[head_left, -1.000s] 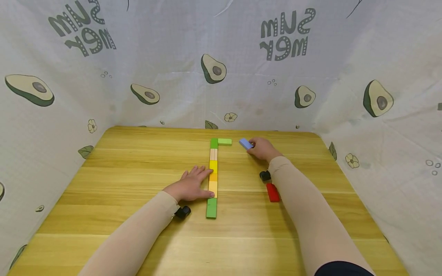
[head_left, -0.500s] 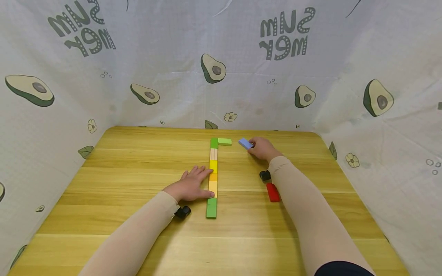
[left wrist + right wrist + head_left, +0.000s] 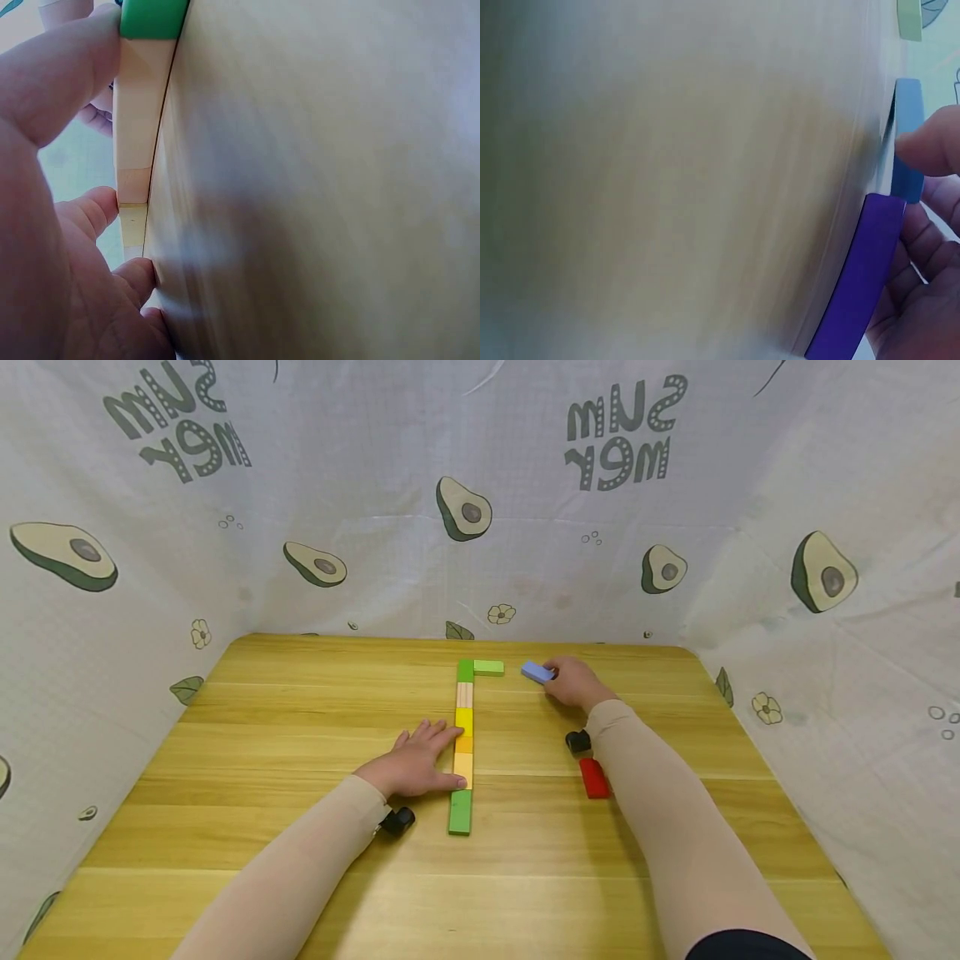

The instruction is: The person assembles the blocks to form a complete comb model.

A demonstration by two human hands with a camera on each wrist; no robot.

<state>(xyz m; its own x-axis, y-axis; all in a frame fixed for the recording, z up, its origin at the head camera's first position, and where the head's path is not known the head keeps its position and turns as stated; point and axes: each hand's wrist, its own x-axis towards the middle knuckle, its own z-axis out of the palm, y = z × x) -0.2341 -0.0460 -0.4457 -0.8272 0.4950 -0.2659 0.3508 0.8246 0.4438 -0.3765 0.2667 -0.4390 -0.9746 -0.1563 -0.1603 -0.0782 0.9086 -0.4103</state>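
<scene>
Head view: left hand (image 3: 411,766) lies flat on the wooden surface (image 3: 262,735), fingers straight & pressed to the side of the row of blocks (image 3: 464,743), a line running away from the person w/ dark green at both ends, yellow/orange/pale pieces between. A light green block (image 3: 489,667) sits crosswise at the far end, touching it, making an L. Right hand (image 3: 573,682) is at the far side, fingers curled on the blue block (image 3: 537,672), which is near the light green block but apart from it, a gap between. Vs the frames a sec and half a sec ago: blue block has barely shifted, a touch right & back at most, hand w/ it; left hand & row haven't moved. So the blue piece isn't joined to the L yet; judging by this, it's being lined up, not placed. Right wrist view shows a fingertip on the blue block's edge, plus a purple block (image 3: 855,277) nearer the palm, seemingly tucked in the same hand; grip on it not clear. Left wrist view: fingers (image 3: 71,75) against the pale blocks. A red block (image 3: 594,777) lies beside the right forearm, untouched.
</scene>
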